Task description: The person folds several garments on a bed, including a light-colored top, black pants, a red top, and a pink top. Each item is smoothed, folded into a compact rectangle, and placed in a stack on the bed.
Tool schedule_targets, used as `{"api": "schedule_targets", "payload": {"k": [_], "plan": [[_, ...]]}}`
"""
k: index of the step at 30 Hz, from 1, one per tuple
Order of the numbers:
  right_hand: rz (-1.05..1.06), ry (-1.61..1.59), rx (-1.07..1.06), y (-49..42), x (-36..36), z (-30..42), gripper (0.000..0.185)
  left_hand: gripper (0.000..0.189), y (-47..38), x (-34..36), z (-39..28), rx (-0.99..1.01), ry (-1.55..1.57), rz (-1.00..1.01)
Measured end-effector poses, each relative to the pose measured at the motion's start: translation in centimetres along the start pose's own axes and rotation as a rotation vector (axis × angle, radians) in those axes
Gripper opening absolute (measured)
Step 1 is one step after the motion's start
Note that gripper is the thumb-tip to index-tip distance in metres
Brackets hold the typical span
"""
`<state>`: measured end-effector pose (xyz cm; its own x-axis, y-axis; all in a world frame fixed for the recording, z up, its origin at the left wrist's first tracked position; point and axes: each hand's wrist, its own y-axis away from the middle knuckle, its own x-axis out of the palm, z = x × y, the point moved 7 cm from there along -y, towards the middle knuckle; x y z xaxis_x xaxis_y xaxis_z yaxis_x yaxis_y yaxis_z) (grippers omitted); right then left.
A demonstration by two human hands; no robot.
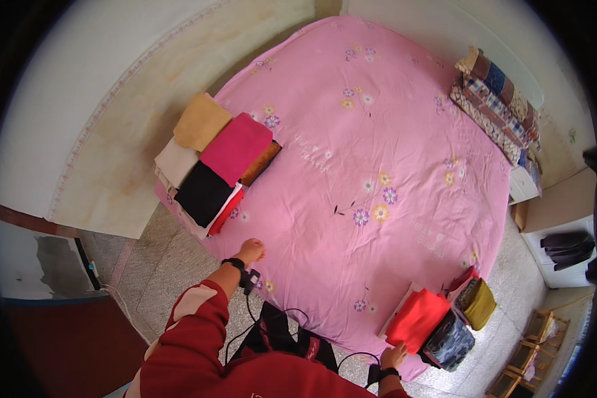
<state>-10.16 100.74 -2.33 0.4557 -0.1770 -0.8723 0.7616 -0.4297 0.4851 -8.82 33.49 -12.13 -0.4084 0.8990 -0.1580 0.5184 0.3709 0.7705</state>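
Observation:
My left hand (pixel 252 251) is over the near left edge of a bed with a pink floral sheet (pixel 318 199), fingers curled, nothing visible in it. Beyond it lie folded cloths: black (pixel 205 194), magenta (pixel 237 148), tan (pixel 201 122), cream (pixel 177 161) and brown (pixel 261 163). My right hand (pixel 393 356) is at the lower edge of a folded bright red cloth (pixel 418 319); whether it grips the cloth is unclear. Beside the red cloth lie a folded camouflage-patterned cloth (pixel 450 341) and an olive green cloth (pixel 479 304).
Folded patterned quilts (pixel 500 107) are stacked at the bed's far right corner, near a white cabinet (pixel 523 185). A wooden rack (pixel 530 353) stands at the lower right. Black cables (pixel 248 308) run from my wrist straps. Walls border the bed's far side.

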Motion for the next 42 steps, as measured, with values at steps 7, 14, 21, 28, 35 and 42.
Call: {"api": "schedule_targets", "payload": {"k": [7, 14, 21, 28, 35, 42], "plan": [[0.177, 0.348, -0.221, 2.8, 4.5, -2.8, 0.029, 0.014, -4.4, -11.7, -4.8, 0.047, 0.197, -0.123], [0.167, 0.353, -0.172, 9.0, 5.4, -2.2, 0.032, 0.071, -8.4, -13.5, -12.4, 0.233, 0.515, -0.063], [0.194, 0.068, 0.023, 11.5, 12.7, -6.7, 0.04, 0.025, -16.0, -15.2, -12.4, 0.131, 0.443, -0.18], [0.081, -0.259, 0.276, 10.9, 20.3, -11.8, 0.039, 0.007, -14.9, -17.0, -15.6, 0.039, 0.46, -0.208], [0.13, -0.082, 0.06, 9.8, 20.1, -12.2, 0.039, 0.027, -17.3, -16.4, -17.8, 0.0, 0.649, -0.177], [0.073, -0.256, 0.282, 10.4, 16.7, -12.5, 0.042, 0.027, -17.3, -15.5, -18.2, -0.049, 0.433, -0.201]]}}
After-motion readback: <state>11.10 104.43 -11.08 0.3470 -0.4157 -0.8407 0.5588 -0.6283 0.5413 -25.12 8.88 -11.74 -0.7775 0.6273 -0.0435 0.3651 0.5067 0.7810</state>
